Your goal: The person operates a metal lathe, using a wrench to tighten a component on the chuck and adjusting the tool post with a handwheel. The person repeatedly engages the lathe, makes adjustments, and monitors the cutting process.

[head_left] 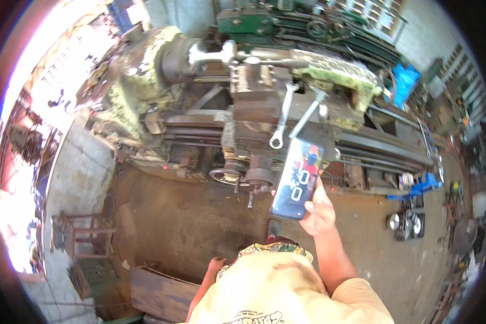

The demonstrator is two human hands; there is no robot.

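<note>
In my right hand (319,210) is a smartphone (296,181), held upright with its lit screen toward me. The thumb lies along the phone's right edge, and the fingers go behind it. Low beside my waist hangs my left hand (217,264); it is small in view and its fingers do not show well enough to judge. Beyond the phone, a combination wrench (284,116) and a second wrench (308,113) lie on the carriage of a large, worn lathe (254,100). The phone's top overlaps the view of the lathe bed.
The lathe's headstock (146,75) stands left, and a handwheel (229,174) sticks out toward me. Behind is a green machine (248,24). A blue plastic bag (406,83) hangs at the right. A wooden stool (86,232) and a wooden bench (159,294) stand at lower left.
</note>
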